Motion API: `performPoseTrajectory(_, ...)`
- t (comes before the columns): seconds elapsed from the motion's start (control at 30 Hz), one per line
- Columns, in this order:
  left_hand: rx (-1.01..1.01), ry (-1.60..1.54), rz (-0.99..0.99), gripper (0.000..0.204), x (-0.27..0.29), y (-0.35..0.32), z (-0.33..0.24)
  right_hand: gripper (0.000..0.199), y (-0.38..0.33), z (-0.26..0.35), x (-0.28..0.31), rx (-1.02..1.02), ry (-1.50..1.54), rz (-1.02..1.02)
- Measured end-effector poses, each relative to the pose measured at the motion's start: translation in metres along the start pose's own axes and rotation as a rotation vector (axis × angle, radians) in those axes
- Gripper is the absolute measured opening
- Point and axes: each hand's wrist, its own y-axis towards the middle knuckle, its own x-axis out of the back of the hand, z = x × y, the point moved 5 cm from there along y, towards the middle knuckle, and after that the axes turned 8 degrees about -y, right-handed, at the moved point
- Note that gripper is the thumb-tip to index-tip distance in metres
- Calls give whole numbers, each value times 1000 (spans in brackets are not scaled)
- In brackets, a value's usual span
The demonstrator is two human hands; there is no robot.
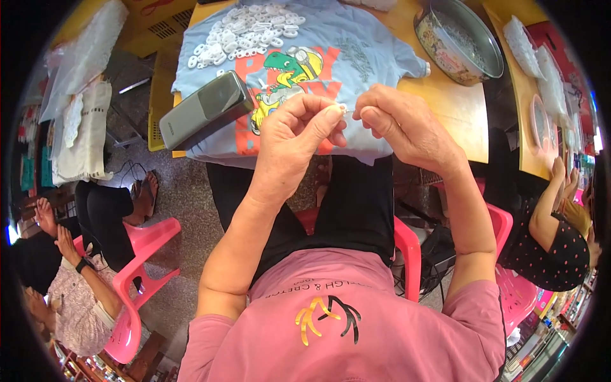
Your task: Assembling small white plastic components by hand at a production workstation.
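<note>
Between thumb and fingers, my left hand [304, 124] pinches a small white plastic piece [343, 107] above the near part of the shirt. Right beside it, my right hand [401, 124] has its thumb and fingers pressed together close to the piece; whatever they grip is too small to make out. A light blue T-shirt [344, 38] with a cartoon dinosaur print covers the table under both hands. Farther off on the shirt lies a pile of white oval plastic pieces [245, 32]. Tiny dark metal-looking parts [358, 58] are scattered to its right.
A grey rectangular device [207, 110] lies at the shirt's left edge. On the yellow table [468, 121], a printed round tin [449, 54] holds many small metallic parts. Pink plastic chairs [407, 254] stand close by. Other people sit to the left and right.
</note>
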Motion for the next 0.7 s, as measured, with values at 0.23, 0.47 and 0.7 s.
performPoseTrajectory(0.23, -52, -43, -5, 12, 12, 3, 8, 9, 21, -15, 14, -38, -148, -106)
performPoseTrajectory(0.47, -67, -72, 21, 10, 17, -3, 5, 14, 86, -29, -4, 17, -209, -179)
performPoseTrajectory(0.7, -64, -114, 43, 10, 16, 2, 7, 20, 133, -41, -43, -12, -516, -176)
